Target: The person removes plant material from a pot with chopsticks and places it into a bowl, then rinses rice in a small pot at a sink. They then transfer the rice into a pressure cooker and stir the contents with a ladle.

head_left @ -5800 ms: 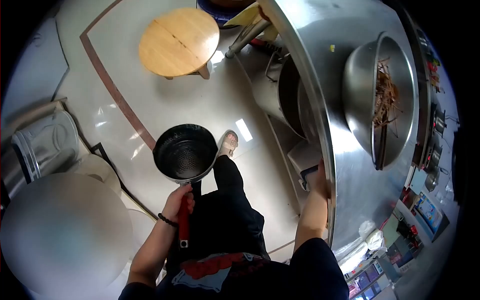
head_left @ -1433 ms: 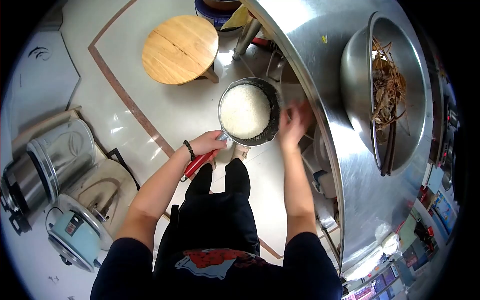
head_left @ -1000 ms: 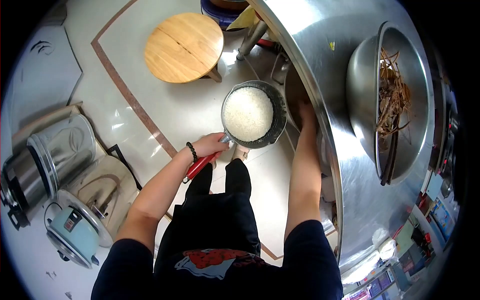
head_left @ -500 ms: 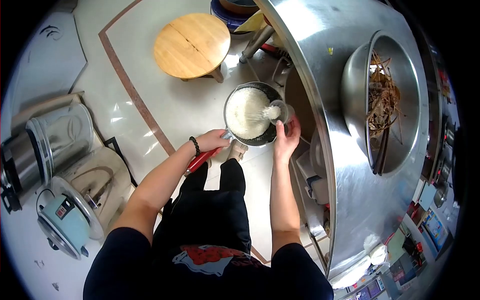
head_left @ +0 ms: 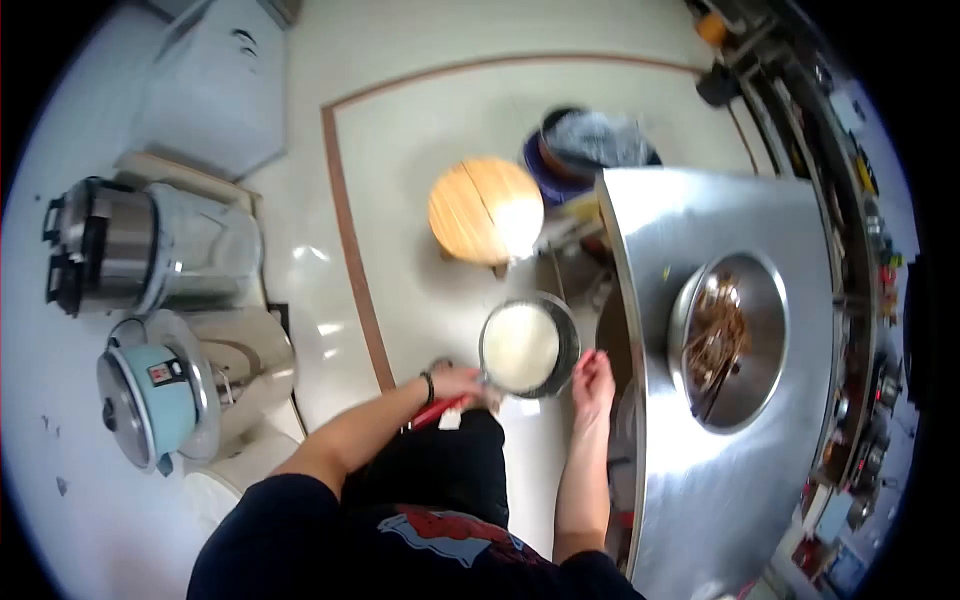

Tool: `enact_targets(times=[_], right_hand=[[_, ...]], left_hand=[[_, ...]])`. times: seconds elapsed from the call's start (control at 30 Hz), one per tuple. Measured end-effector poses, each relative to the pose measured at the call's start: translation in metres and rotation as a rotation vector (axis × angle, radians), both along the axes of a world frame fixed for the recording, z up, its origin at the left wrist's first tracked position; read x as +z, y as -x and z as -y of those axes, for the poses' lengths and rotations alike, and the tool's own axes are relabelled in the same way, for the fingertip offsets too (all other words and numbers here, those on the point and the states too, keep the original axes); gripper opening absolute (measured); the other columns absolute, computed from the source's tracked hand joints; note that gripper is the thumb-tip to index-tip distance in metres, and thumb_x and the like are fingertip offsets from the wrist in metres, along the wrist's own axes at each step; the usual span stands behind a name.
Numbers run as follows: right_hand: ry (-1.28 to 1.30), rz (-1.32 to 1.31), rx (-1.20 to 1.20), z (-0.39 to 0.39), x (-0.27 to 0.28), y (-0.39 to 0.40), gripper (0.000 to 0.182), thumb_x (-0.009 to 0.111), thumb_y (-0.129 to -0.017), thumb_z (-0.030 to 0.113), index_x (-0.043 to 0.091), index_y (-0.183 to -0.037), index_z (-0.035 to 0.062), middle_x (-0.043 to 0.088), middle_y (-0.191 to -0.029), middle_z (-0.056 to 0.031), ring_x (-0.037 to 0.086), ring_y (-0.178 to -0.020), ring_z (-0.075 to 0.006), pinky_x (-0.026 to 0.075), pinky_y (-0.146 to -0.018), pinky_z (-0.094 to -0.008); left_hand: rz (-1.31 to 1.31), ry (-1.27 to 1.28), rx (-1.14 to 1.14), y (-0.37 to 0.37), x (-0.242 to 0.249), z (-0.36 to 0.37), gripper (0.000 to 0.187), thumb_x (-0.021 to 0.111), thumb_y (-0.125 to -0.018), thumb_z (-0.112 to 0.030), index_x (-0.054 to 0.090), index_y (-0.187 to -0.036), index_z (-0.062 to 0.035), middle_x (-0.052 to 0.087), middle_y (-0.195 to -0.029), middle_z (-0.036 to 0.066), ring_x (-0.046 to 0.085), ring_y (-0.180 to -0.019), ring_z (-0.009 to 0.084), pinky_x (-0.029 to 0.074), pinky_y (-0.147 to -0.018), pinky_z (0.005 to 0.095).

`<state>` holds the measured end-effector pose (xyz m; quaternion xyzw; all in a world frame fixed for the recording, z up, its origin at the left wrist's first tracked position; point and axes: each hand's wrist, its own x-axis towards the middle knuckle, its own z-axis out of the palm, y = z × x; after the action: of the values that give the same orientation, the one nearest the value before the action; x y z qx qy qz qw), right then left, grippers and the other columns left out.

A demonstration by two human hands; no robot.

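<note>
A deep saucepan [head_left: 572, 350] with a red handle [head_left: 436, 412] hangs over the floor in front of my legs. White rice [head_left: 520, 346], smeared by motion, covers much of its inside. My left hand [head_left: 458, 384], a dark beaded bracelet on its wrist, is wrapped round the handle near the pan. Just right of the pan's rim, my right hand [head_left: 594, 384] is closed with its fingers curled. Blur hides what those fingers hold; the small clear cup cannot be made out.
A steel worktable [head_left: 720, 500] runs along the right, bearing a large steel bowl [head_left: 775, 345] of brown scraps with chopsticks. Ahead stands a round wooden stool [head_left: 475, 205], near a blue tub [head_left: 545, 175]. Left are a light-blue rice cooker [head_left: 160, 415] and a steel-and-black cooker [head_left: 110, 245].
My view has swung, so the stool, bowl and pan sit lower. The right hand has drawn away from over the rice to beside the rim. Rice no longer pours from the clear cup.
</note>
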<state>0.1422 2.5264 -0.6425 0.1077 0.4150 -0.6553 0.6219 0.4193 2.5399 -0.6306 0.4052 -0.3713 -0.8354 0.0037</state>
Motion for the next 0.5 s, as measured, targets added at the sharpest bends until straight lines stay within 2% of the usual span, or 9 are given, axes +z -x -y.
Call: enact_targets(times=[0.03, 0.1, 0.17, 0.23, 0.3, 0.33, 0.43, 0.47, 0.5], right_hand=[[0.182, -0.095, 0.233, 0.002, 0.028, -0.02, 0.008, 0.041, -0.074, -0.002, 0.048, -0.072, 0.002, 0.051, -0.075, -0.0101, 0.05, -0.069, -0.0166, 0.046, -0.067, -0.0286], [0.249, -0.392, 0.438, 0.027, 0.117, -0.073, 0.01, 0.042, -0.072, -0.003, 0.045, -0.066, 0.0045, 0.05, -0.073, -0.009, 0.047, -0.062, -0.0148, 0.043, -0.063, -0.0261], [0.53, -0.611, 0.429, 0.047, 0.189, -0.122, 0.008, 0.043, -0.071, -0.001, 0.047, -0.066, 0.005, 0.052, -0.074, -0.0098, 0.049, -0.064, -0.0175, 0.041, -0.061, -0.026], [0.951, -1.216, 0.371, 0.072, 0.208, -0.157, 0.006, 0.045, -0.071, 0.003, 0.05, -0.068, 0.0029, 0.054, -0.073, -0.0117, 0.052, -0.066, -0.0214, 0.042, -0.063, -0.029], [1.09, -1.515, 0.785, 0.111, 0.204, -0.196, 0.011, 0.049, -0.073, 0.011, 0.052, -0.072, 0.0006, 0.055, -0.076, -0.0153, 0.054, -0.069, -0.0243, 0.042, -0.063, -0.0301], [1.107, -1.655, 1.125, 0.128, 0.167, -0.21, 0.019, 0.052, -0.074, 0.018, 0.054, -0.065, 0.0009, 0.055, -0.067, -0.0147, 0.053, -0.065, -0.0254, 0.042, -0.063, -0.0309], [1.159, -1.825, 1.082, 0.178, 0.231, -0.261, 0.027, 0.054, -0.073, 0.023, 0.053, -0.055, 0.0028, 0.053, -0.055, -0.0122, 0.052, -0.057, -0.0254, 0.041, -0.061, -0.0319], [1.15, -1.905, 0.905, 0.196, 0.249, -0.279, 0.037, 0.054, -0.074, 0.026, 0.049, -0.044, 0.0044, 0.046, -0.043, -0.0099, 0.052, -0.052, -0.0238, 0.041, -0.054, -0.0349], [1.109, -1.858, 0.866, 0.213, 0.271, -0.291, 0.03, 0.056, -0.073, 0.022, 0.05, -0.05, 0.0037, 0.048, -0.049, -0.0114, 0.052, -0.054, -0.024, 0.04, -0.05, -0.0349]], left_hand=[[-0.03, 0.001, 0.024, -0.011, 0.011, -0.006, 0.017, 0.047, -0.078, -0.024, 0.042, -0.084, -0.0083, 0.046, -0.05, 0.002, 0.045, -0.035, 0.0089, 0.039, -0.033, 0.0199], [-0.005, -0.058, 0.073, -0.036, 0.043, -0.011, 0.021, 0.045, -0.08, -0.024, 0.044, -0.087, -0.0046, 0.047, -0.047, 0.004, 0.047, -0.036, 0.0122, 0.04, -0.034, 0.0234], [0.036, -0.054, 0.12, -0.062, 0.081, -0.009, 0.017, 0.044, -0.08, -0.025, 0.043, -0.08, -0.0082, 0.045, -0.048, 0.002, 0.046, -0.036, 0.0106, 0.039, -0.034, 0.0218], [-0.016, -0.069, 0.181, -0.09, 0.124, 0.01, 0.015, 0.044, -0.08, -0.024, 0.042, -0.078, -0.0096, 0.044, -0.048, 0.0, 0.045, -0.036, 0.0084, 0.039, -0.033, 0.0201], [-0.016, -0.151, 0.203, -0.125, 0.14, 0.032, 0.013, 0.045, -0.079, -0.022, 0.043, -0.077, -0.0097, 0.044, -0.048, -0.001, 0.044, -0.037, 0.0068, 0.038, -0.033, 0.0186], [0.0, -0.131, 0.222, -0.141, 0.15, 0.047, 0.011, 0.047, -0.079, -0.02, 0.043, -0.077, -0.0094, 0.044, -0.048, -0.001, 0.044, -0.036, 0.0057, 0.037, -0.033, 0.0175], [0.015, -0.063, 0.218, -0.19, 0.196, 0.109, 0.011, 0.046, -0.078, -0.019, 0.043, -0.075, -0.0087, 0.044, -0.047, -0.001, 0.043, -0.036, 0.0058, 0.037, -0.032, 0.0171], [0.024, 0.01, 0.212, -0.205, 0.216, 0.129, 0.012, 0.046, -0.078, -0.018, 0.042, -0.071, -0.0086, 0.044, -0.046, -0.002, 0.043, -0.036, 0.0057, 0.037, -0.032, 0.0171], [-0.035, -0.032, 0.205, -0.219, 0.218, 0.154, 0.014, 0.046, -0.078, -0.018, 0.042, -0.068, -0.009, 0.043, -0.046, -0.002, 0.043, -0.036, 0.0054, 0.037, -0.032, 0.0169]])
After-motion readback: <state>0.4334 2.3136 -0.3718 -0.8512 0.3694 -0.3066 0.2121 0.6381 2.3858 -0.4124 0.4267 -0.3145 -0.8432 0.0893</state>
